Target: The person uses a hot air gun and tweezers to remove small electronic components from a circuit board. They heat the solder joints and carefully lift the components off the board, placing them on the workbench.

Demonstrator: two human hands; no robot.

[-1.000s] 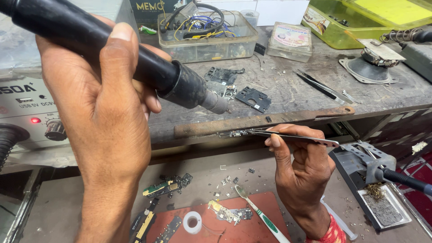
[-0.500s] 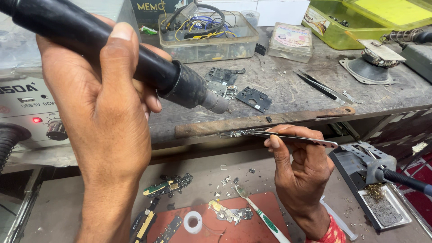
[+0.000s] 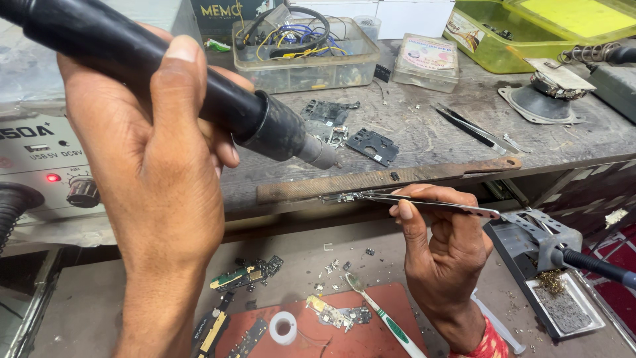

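Small circuit-board strip (image 3: pixel 344 197) sits at the bench's front edge (image 3: pixel 397 178), pinched in tweezers (image 3: pixel 430 202); right hand (image 3: pixel 440 245) is closed on them. Hot-air handpiece (image 3: pixel 199 99), gripped by left hand (image 3: pixel 149 166), hovers above-left of strip. Nothing has shifted over the last second: heating likely continues.

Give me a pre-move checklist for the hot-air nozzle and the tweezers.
1. Left hand wrapped firmly round hot-air handle: ok.
2. Nozzle tip aimed at the small board piece: ok, it stands above and apart.
3. Right hand pinching tweezers, tips on the piece: ok.
4. Station light lit red: ok.
5. Air temperature: cannot tell.
6. Loose black parts lying near the nozzle: not ok.
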